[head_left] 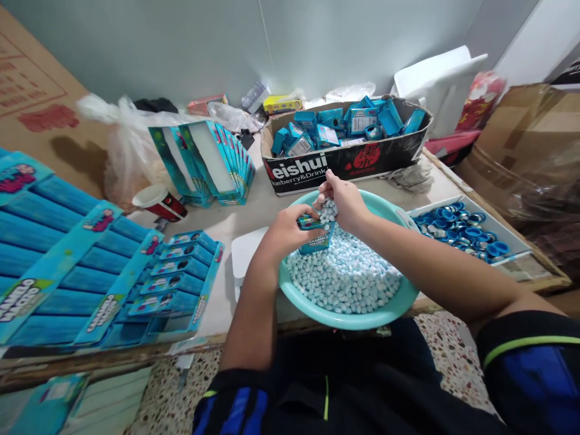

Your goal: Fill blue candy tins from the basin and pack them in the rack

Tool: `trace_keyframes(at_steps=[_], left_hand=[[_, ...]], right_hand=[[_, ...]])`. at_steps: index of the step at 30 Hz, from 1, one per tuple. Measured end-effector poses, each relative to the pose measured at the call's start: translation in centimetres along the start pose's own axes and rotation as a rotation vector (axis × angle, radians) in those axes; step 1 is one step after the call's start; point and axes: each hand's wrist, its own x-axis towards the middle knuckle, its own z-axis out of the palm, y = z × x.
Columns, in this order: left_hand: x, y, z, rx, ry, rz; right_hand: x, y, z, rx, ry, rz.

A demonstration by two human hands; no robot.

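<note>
A wide turquoise basin (347, 320) sits at the table's front edge, filled with small white and pale blue candies (344, 287). Over its left side, my left hand (290, 232) grips a small blue candy box (317, 243) printed with "Caramelo Macizo". My right hand (342, 202) is cupped around a heap of the same candies, close against the top of that box. Part of the box is covered by my left fingers. Whether candies are passing into the box I cannot tell.
Behind the basin stands a black carton (344, 163) of small blue boxes. To the right, a white tray (512, 257) holds blue-rimmed round caps. Blue display trays (90, 266) line the left, with a red paper cup (161, 202) beyond. A white flat device (244, 254) lies beside the basin.
</note>
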Motion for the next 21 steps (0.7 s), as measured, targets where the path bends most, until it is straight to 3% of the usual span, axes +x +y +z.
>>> trace_keyframes(at_steps=[6, 13, 21], left_hand=[[-0.18, 0.01, 0.16, -0.033, 0.029, -0.053], [-0.10, 0.30, -0.05, 0.022, -0.020, 0.050], [-0.06, -0.25, 0.18, 0.024, 0.033, 0.025]], right_hand=[[0.46, 0.64, -0.13, -0.039, -0.001, -0.083], [0.72, 1.01, 0.13, -0.112, -0.021, -0.115], [0.19, 0.68, 0.33, -0.190, -0.058, -0.183]])
